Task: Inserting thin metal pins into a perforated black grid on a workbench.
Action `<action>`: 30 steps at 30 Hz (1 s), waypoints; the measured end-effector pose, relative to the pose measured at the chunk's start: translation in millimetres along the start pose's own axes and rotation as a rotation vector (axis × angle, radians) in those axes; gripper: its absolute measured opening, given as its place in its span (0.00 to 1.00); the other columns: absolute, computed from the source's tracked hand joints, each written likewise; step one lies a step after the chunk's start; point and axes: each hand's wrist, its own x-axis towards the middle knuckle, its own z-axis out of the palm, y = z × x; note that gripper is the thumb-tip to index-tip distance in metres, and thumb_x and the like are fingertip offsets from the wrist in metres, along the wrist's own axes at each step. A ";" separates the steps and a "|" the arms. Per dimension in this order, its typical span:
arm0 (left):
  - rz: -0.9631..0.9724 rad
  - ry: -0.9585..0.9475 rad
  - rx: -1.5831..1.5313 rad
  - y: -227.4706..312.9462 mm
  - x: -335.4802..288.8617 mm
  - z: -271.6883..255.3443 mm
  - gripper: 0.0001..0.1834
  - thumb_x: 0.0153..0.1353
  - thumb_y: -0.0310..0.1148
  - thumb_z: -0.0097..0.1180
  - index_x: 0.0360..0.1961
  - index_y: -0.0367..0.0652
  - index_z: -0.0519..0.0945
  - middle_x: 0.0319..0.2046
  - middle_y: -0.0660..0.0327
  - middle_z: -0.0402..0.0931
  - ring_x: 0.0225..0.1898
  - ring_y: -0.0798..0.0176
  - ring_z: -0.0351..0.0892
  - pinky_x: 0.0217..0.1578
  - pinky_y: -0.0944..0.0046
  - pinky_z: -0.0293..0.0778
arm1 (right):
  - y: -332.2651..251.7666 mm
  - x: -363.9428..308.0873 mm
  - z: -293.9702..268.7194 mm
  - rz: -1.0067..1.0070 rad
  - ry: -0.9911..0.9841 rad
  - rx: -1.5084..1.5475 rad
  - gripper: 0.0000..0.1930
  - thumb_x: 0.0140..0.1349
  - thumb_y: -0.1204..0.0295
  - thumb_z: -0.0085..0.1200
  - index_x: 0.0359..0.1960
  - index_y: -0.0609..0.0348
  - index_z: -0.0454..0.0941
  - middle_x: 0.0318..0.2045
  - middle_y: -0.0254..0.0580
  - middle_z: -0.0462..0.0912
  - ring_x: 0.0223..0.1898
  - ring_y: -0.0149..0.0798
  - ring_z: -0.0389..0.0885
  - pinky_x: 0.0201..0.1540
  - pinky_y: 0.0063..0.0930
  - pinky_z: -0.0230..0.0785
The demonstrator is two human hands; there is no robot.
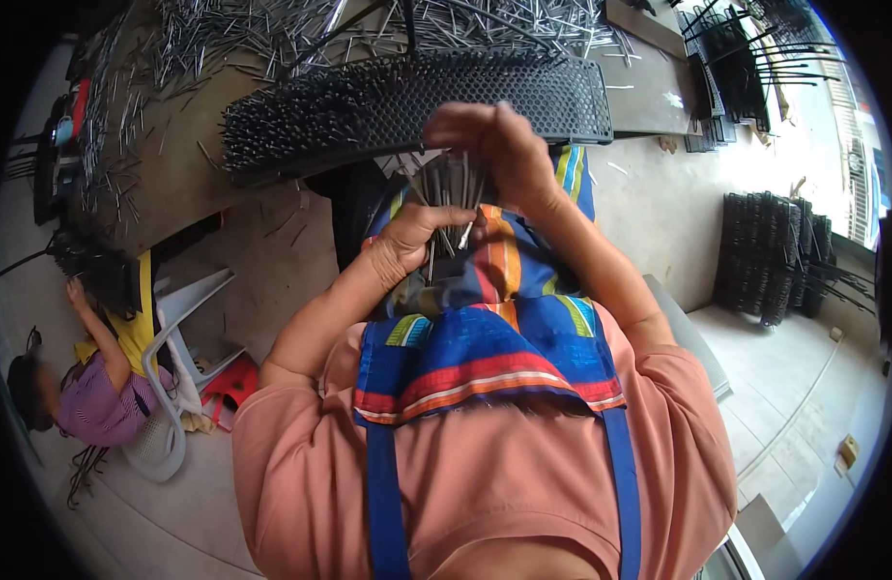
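My left hand (407, 237) is closed around a bundle of thin metal rods (448, 182), held upright over my lap with their ends fanned out above and below the grip. Just above and to the right of the bundle is my right hand (514, 159), slightly blurred, its fingers stretched out toward the left. I see nothing in it. In front of both hands lies a long black perforated rack (552, 101). Many dark-tipped pins (291, 118) stand in the holes on its left part, while holes show bare on the right.
Loose metal rods (262, 39) cover the far side of the table (190, 145). Stacked black racks (775, 256) stand on the floor at right, with more racks (721, 72) at the far right. At left, another person (98, 396) sits by a plastic chair (166, 440).
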 end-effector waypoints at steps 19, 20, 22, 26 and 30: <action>0.241 0.383 0.182 19.1 49.7 6.9 0.21 0.44 0.12 0.61 0.42 0.37 0.80 0.37 0.62 0.81 0.36 0.66 0.82 0.37 0.66 0.80 | -4.1 1.7 -43.7 0.269 0.411 -0.259 0.05 0.62 0.75 0.58 0.27 0.59 0.79 0.17 0.29 0.76 0.15 0.21 0.67 0.17 0.17 0.56; 0.345 0.410 0.251 17.1 51.5 4.8 0.21 0.43 0.12 0.61 0.41 0.37 0.80 0.36 0.63 0.81 0.35 0.67 0.82 0.36 0.66 0.80 | -5.6 2.5 -41.2 0.255 0.429 -0.307 0.05 0.62 0.75 0.57 0.27 0.60 0.79 0.18 0.28 0.76 0.17 0.21 0.68 0.18 0.17 0.57; 0.370 0.461 0.270 15.5 51.0 -1.5 0.21 0.43 0.12 0.60 0.41 0.38 0.80 0.36 0.63 0.81 0.34 0.67 0.82 0.35 0.65 0.80 | -9.0 5.2 -39.2 0.245 0.441 -0.360 0.05 0.62 0.75 0.57 0.27 0.60 0.79 0.19 0.28 0.75 0.18 0.20 0.68 0.20 0.16 0.57; 0.171 0.436 0.192 14.8 32.3 -10.4 0.21 0.43 0.12 0.60 0.41 0.36 0.80 0.35 0.60 0.81 0.33 0.64 0.82 0.35 0.64 0.80 | -27.9 9.5 -41.0 -0.158 0.624 -0.544 0.04 0.63 0.76 0.56 0.33 0.63 0.81 0.22 0.28 0.76 0.21 0.21 0.68 0.25 0.16 0.60; -0.038 0.132 0.048 22.9 11.6 -6.0 0.23 0.45 0.16 0.61 0.46 0.31 0.76 0.35 0.51 0.82 0.34 0.58 0.84 0.37 0.60 0.82 | -31.5 35.3 -39.1 -0.392 0.582 -0.640 0.03 0.61 0.79 0.58 0.35 0.64 0.82 0.27 0.30 0.79 0.22 0.20 0.70 0.25 0.14 0.60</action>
